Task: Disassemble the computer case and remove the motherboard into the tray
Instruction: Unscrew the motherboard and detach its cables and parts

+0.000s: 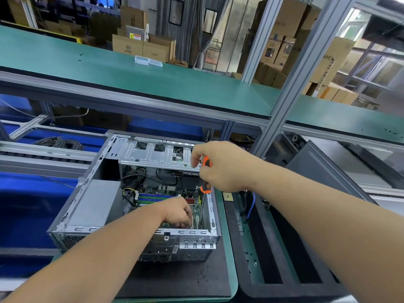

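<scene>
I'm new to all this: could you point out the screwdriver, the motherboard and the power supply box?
screwdriver (206, 161), head view, orange upper handle.
motherboard (162, 191), head view, board above the memory slots.
power supply box (96, 203), head view, grey top face.

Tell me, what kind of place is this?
Probably an electronics assembly or repair line in a warehouse: a green-matted workbench, stacked cardboard boxes behind, and an opened computer case being worked on with a screwdriver.

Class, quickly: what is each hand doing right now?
Left hand: inside the case on the motherboard; grip cannot be told.
Right hand: closed on the screwdriver.
</scene>
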